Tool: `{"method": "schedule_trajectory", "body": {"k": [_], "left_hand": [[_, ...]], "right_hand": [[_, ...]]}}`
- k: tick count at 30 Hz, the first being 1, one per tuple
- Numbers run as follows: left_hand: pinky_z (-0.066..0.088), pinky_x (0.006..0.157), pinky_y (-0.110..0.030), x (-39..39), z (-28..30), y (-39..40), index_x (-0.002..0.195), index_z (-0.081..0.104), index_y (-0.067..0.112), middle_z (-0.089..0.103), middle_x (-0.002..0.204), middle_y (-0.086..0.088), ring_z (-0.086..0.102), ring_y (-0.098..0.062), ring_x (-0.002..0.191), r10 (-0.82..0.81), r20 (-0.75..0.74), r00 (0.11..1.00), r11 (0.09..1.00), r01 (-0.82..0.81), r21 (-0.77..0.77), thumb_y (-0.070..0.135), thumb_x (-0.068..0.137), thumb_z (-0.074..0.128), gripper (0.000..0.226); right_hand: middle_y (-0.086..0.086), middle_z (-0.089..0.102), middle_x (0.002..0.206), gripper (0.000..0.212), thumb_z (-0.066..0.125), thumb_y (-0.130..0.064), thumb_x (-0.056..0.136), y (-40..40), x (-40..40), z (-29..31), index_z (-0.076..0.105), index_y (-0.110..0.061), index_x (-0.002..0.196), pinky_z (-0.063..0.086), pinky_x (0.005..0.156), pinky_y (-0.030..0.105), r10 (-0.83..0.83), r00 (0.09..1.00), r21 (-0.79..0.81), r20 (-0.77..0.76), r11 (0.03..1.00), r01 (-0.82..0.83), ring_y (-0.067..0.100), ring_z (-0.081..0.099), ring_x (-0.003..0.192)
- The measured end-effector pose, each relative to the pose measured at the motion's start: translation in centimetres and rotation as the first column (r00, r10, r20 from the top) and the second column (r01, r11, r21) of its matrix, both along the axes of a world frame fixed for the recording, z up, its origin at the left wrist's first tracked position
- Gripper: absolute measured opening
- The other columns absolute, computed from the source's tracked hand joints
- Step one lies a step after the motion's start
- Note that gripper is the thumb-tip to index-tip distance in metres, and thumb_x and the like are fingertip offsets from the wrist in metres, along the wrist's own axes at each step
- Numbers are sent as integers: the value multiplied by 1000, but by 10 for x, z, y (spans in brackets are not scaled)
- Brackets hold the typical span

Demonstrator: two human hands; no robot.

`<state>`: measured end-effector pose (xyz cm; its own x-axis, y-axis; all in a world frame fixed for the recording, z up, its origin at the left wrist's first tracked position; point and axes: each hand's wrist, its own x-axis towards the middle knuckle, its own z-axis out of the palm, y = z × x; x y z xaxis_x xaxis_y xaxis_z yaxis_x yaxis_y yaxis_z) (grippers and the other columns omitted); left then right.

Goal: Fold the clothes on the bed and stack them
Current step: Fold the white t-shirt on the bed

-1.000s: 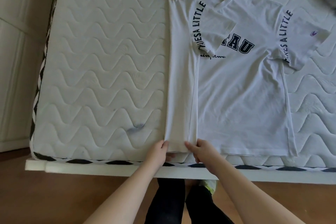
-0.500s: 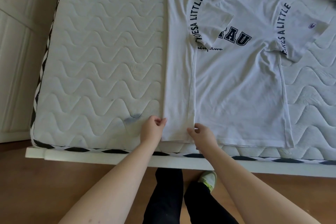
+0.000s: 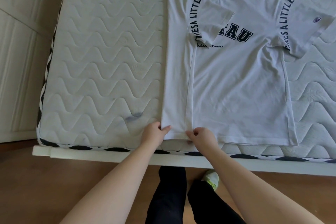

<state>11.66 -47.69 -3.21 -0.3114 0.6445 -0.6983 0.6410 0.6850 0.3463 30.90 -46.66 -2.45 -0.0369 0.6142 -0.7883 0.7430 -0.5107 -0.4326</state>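
Now: one white T-shirt (image 3: 236, 82), flat on the mattress (image 3: 101, 56), its left side folded inward. My left hand (image 3: 153, 135) pinches the bottom hem at the fold's outer edge; my right hand (image 3: 201, 137) pinches the hem at its inner edge.

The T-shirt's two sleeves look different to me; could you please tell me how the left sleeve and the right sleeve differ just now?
The left sleeve is folded inward with its side panel and lies over the chest print of the T-shirt; the right sleeve is spread out on the mattress. The right sleeve shows a small logo; the left sleeve shows none. Both are white and short, beside curved dark lettering.
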Motion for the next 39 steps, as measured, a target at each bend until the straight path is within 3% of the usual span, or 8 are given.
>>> {"method": "schedule_trajectory", "body": {"k": [5, 8, 13, 19, 22, 26, 33, 39], "left_hand": [[33, 50, -27, 0, 1, -7, 75, 56, 12, 55, 66, 2, 53, -18, 64, -7, 16, 1000, 1000, 7, 2, 34, 86, 71, 29], [30, 50, -28, 5, 10, -5, 78, 46, 15, 51, 71, 2, 49, -17, 63, -44, -104, 994, 999, 42, -16, 36, 83, 74, 35], [38, 62, -31, 24, 29, -5, 93, 41, 14, 45, 92, -1, 51, -23, 80, -95, -255, 962, 983, 132, 131, 38, 79, 76, 45], [45, 71, -34, 79, 32, 7, 97, 48, 14, 50, 97, -1, 54, -23, 88, -311, -179, 933, 909, 347, 230, 31, 93, 58, 20], [44, 74, -31, 115, 29, 19, 103, 51, 17, 50, 99, 2, 53, -19, 93, -399, -129, 908, 867, 419, 271, 28, 94, 55, 15], [49, 86, -37, 167, 27, 41, 115, 53, 17, 52, 113, 0, 54, -20, 103, -539, -90, 838, 791, 540, 288, 25, 96, 51, 21], [42, 97, -36, 246, 23, 94, 133, 51, 17, 51, 130, -5, 50, -24, 119, -748, -70, 660, 616, 731, 294, 23, 95, 49, 38], [42, 99, -38, 299, 18, 136, 139, 45, 20, 45, 139, -5, 47, -26, 122, -866, -69, 495, 463, 847, 260, 25, 95, 49, 45]], "right_hand": [[-6, 71, 65, 37, 55, -46, 93, -4, 8, -1, 67, -16, 75, 45, 50, 23, 77, 993, -43, 91, 996, -74, 8, 57, 51], [-4, 72, 65, 32, 57, -44, 92, -11, 17, -1, 62, -17, 76, 47, 54, 25, 94, 994, -43, 62, 995, -91, 7, 58, 54], [-7, 69, 70, 25, 58, -47, 93, -10, 44, 11, 59, -22, 88, 46, 51, 24, -16, 1000, 39, -14, 999, 17, 7, 59, 54], [-11, 61, 78, 15, 57, -41, 95, -2, 107, 28, 58, -25, 95, 38, 49, 24, -198, 980, 221, -17, 955, 197, 7, 56, 59], [-11, 62, 87, 17, 56, -38, 95, -5, 146, 32, 58, -25, 107, 47, 58, 28, -323, 946, 299, -19, 901, 314, 7, 58, 72], [-6, 60, 110, 26, 57, -34, 95, -12, 196, 30, 55, -26, 120, 51, 78, 36, -448, 892, 387, 60, 834, 393, 15, 58, 97], [6, 43, 144, 59, 61, -33, 90, -10, 251, 16, 39, -21, 144, 30, 108, 45, -550, 779, 356, 300, 822, 444, 28, 37, 132], [1, 56, 125, 48, 63, -30, 87, 1, 261, -3, 49, -25, 133, 40, 101, 42, -632, 741, 295, 227, 769, 567, 25, 48, 119]]}}
